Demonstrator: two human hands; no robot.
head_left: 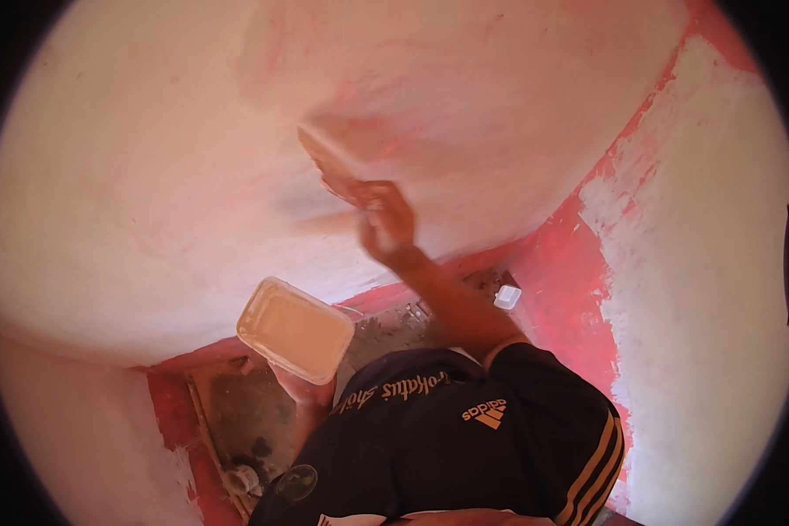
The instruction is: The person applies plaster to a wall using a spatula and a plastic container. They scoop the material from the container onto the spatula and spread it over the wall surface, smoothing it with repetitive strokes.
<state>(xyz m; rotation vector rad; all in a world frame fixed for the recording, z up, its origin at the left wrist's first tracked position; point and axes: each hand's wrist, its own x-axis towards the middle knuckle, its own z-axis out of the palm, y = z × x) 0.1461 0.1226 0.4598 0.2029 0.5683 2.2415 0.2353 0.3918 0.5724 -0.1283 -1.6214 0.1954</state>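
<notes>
My right hand is raised in front of the pale, patchy wall. Its fingers are closed round a wide, flat putty knife, somewhat blurred by motion. The blade points up and to the left, at or close to the wall; whether it touches, I cannot tell. Lower down, my left hand supports a rectangular plastic tub from beneath. The tub's inside looks evenly tan, and how full it is cannot be made out. Most of the left fingers are hidden under it.
A side wall with white patches over red stands at the right. Below the walls, the grey floor is soiled. A small white container lies in the far right corner. A board edge and a roundish object are at lower left.
</notes>
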